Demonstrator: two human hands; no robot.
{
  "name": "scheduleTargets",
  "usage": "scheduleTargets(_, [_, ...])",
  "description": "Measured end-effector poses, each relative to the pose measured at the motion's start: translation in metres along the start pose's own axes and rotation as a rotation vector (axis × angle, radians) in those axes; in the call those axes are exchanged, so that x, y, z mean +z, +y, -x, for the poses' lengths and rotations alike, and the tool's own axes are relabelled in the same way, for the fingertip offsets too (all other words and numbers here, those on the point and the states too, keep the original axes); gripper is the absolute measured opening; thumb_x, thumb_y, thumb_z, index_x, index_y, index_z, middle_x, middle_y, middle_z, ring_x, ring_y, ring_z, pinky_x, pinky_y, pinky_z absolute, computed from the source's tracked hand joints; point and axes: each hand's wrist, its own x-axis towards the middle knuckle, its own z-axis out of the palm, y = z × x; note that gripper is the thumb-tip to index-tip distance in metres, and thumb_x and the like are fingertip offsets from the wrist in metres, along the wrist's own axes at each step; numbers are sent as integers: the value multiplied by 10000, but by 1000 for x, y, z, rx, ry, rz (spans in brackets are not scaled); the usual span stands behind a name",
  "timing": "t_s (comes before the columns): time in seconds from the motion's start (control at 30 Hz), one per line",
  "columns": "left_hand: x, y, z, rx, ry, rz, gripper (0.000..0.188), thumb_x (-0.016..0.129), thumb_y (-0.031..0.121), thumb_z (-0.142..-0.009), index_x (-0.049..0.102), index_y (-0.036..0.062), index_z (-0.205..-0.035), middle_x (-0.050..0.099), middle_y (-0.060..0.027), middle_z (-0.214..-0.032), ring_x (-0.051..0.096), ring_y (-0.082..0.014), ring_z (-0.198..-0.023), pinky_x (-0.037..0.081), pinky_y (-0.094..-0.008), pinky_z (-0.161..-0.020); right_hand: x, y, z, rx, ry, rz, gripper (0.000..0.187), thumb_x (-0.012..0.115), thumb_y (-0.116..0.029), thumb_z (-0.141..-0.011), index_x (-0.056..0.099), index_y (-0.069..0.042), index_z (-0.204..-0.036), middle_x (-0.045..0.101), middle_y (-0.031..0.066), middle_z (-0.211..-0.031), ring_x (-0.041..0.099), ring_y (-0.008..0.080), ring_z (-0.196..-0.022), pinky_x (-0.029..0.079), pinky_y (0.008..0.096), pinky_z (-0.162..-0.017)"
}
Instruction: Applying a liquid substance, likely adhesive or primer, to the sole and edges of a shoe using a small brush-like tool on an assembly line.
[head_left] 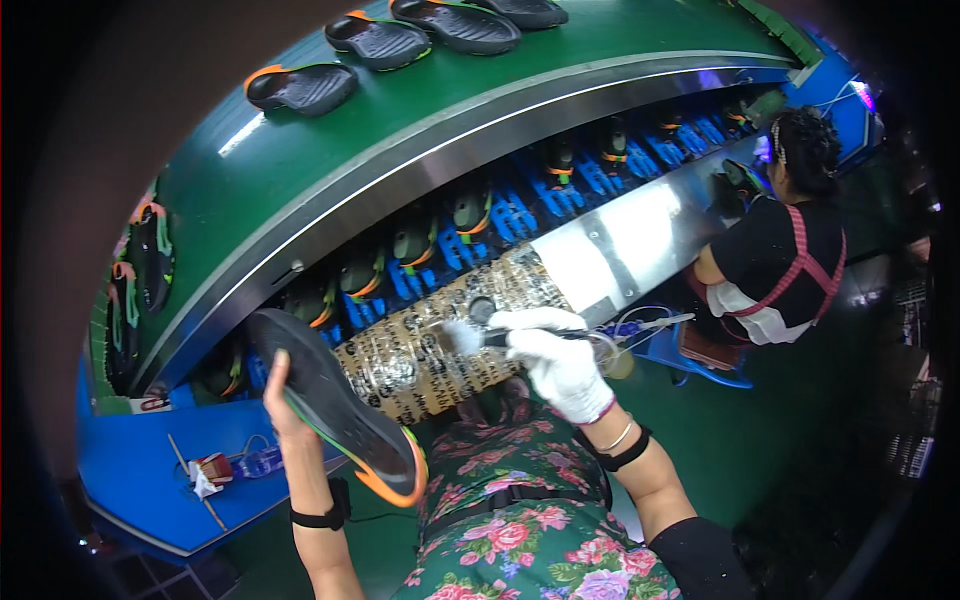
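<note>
My bare left hand (pixel 287 412) grips a black shoe sole (pixel 338 385) by its edge. The sole is tilted, its orange heel rim toward me and its dark hollow inside facing up. In my right hand (pixel 562 372), which wears a white glove, is a brush (pixel 466 338) with pale bristles. The bristles point left toward the sole and stay apart from it. Beneath the brush lies a work board (pixel 410 385) covered in printed brown tape, glossy with smears. A small round dark piece (pixel 482 308) sits on the board near my gloved fingers.
Several black soles (pixel 380 42) lie on a green conveyor belt (pixel 430 115) beyond a metal rail (pixel 330 215). Shoes (pixel 413 243) stand in a row on blue holders (pixel 513 215) below it. A blue table (pixel 130 450) is at left; a co-worker (pixel 790 240) sits at right.
</note>
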Motion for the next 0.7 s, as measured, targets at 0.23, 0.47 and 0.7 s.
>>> scheduleTargets(0.23, [20, -126, 43, -299, -261, 131, 686, 544, 510, -976, 502, 42, -1475, 642, -176, -1373, 650, -336, -1242, 532, -477, -1063, 71, -26, 8, 72, -168, 229, 271, 776, 23, -873, 764, 34, -1144, 770, 133, -1158, 721, 164, -995, 589, 296, -883])
scheduleTargets(0.47, [28, -131, 76, -588, -731, 369, 1202, 307, 988, -798, 434, 25, -1506, 673, -290, -1217, 695, -444, -1068, 549, -575, -983, 77, -5, 14, 229, -171, 360, 258, 776, -81, -919, 764, -22, -1170, 777, 55, -1032, 704, 78, -739, 595, 237, -647])
scheduleTargets(0.7, [77, -112, 58, -553, -601, 898, 1099, 276, 933, -870, 371, 94, -1573, 567, -179, -1443, 598, -368, -1255, 475, -539, -1088, 72, -23, -12, -776, -240, 780, 192, 816, -37, -811, 796, -38, -1002, 793, 117, -999, 748, 213, -816, 588, 329, -713])
